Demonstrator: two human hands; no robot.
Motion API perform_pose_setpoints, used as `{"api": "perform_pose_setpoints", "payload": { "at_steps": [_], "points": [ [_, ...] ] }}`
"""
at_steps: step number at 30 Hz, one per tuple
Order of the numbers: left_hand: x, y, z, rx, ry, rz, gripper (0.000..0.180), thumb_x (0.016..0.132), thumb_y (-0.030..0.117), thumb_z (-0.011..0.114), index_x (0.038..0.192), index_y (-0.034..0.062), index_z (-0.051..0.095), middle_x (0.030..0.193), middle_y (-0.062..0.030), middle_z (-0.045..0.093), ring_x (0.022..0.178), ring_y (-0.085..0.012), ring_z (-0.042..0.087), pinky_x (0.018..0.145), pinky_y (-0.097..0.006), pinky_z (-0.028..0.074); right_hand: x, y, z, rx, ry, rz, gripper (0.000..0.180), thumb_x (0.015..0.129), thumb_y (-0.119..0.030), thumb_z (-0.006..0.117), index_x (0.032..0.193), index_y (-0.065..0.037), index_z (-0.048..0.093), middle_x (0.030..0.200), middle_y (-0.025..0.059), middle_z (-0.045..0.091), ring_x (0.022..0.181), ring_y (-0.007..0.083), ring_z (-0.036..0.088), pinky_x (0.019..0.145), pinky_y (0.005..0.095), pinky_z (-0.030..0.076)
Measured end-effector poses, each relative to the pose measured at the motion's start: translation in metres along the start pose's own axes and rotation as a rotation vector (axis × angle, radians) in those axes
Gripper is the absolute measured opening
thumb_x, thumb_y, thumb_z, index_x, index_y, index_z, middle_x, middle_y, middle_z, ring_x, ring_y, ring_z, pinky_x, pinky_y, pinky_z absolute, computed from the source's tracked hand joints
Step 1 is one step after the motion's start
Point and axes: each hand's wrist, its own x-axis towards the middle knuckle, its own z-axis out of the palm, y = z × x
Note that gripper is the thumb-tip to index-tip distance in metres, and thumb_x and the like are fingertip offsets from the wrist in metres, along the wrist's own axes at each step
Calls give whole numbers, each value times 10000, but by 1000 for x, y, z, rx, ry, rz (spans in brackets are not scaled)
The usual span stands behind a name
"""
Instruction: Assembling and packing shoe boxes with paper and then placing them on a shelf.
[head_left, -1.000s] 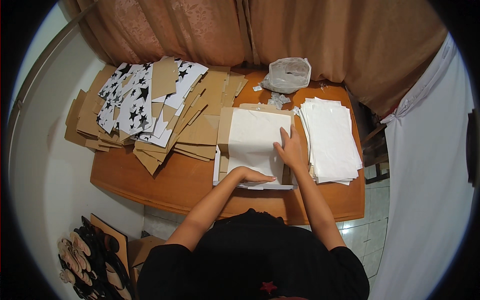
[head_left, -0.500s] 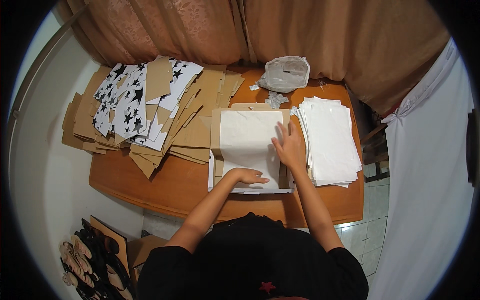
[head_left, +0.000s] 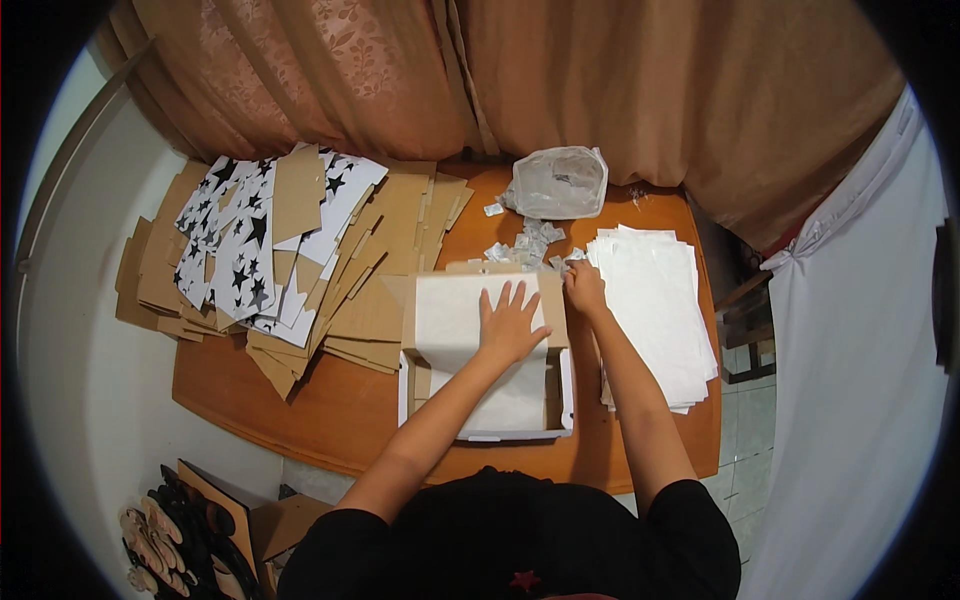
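Observation:
An open cardboard box (head_left: 558, 395), white outside and brown inside, stands before me at the table's front. A sheet of white paper (head_left: 450, 310) lines it and runs up over the raised lid. My left hand (head_left: 514, 328) lies on the paper at the lid, fingers spread and open. Past the box's far right corner, my right hand (head_left: 586, 288) has its fingers pinched together on a small whitish sachet (head_left: 575, 256), partly covered by the fingertips. More such sachets (head_left: 535, 238) lie loose on the table just left of that hand.
A clear plastic bag (head_left: 560, 185) stands at the back. White paper sheets (head_left: 655, 320) are stacked on the right. Flat brown cardboard pieces (head_left: 380, 300) and star-printed ones (head_left: 240, 250) pile up on the left. Shoes (head_left: 165, 530) sit low at the left, beyond the wooden table (head_left: 300, 430).
My left hand has moved from the box's bottom up to the paper on the lid. My right hand has left the box's right side and closed on a sachet. The view has shifted slightly.

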Motion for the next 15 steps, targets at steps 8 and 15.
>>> {"api": "perform_pose_setpoints", "payload": {
  "at_steps": [8,15],
  "points": [
    [-1,-5,24,-138,-79,-58,691,832,592,417,1366,156,367,1449,-135,250,1341,-345,192,1024,-609,132,24,-9,21,-286,-56,108,280,765,-266,639,938,-45,631,961,131,588,932,312,569,741,450,474],
    [-6,-5,2,-238,126,-60,664,822,526,493,1337,118,396,1449,-172,222,1345,-372,146,1016,-631,104,33,10,31,-169,25,164,215,801,-215,576,853,-14,633,871,165,609,813,346,608,700,444,488]
  ]
}}
